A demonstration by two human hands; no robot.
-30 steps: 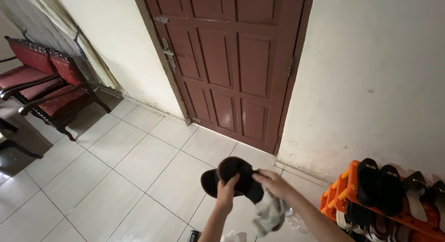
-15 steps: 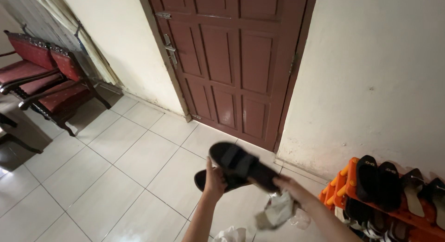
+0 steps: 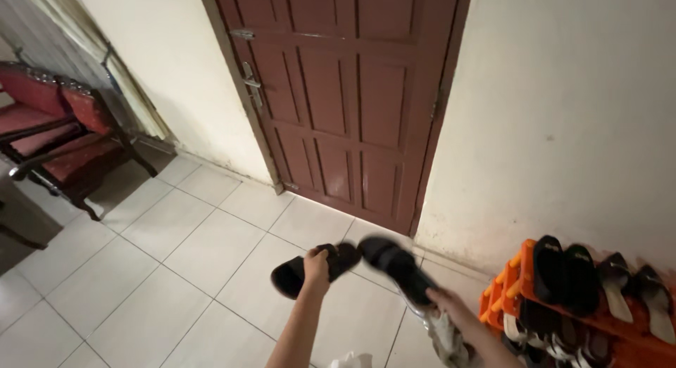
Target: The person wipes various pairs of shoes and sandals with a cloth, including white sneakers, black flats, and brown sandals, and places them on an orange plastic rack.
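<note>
My right hand (image 3: 445,304) grips the heel end of a black sandal (image 3: 396,264), fingers curled round it, with a pale cloth (image 3: 445,334) bunched under the same hand. My left hand (image 3: 315,264) closes round the middle of the other black sandal (image 3: 317,266), thumb on top. Both sandals are up in the air over the white tile floor (image 3: 176,269), toes almost meeting between my hands. So the pair is picked up and off the ground; neither one is set down anywhere yet. Just right of my right hand stands the orange shoe rack (image 3: 508,287), its rows holding dark and pale shoes. Farther off is the closed brown door (image 3: 338,100), and far left a red chair (image 3: 63,139).
</note>
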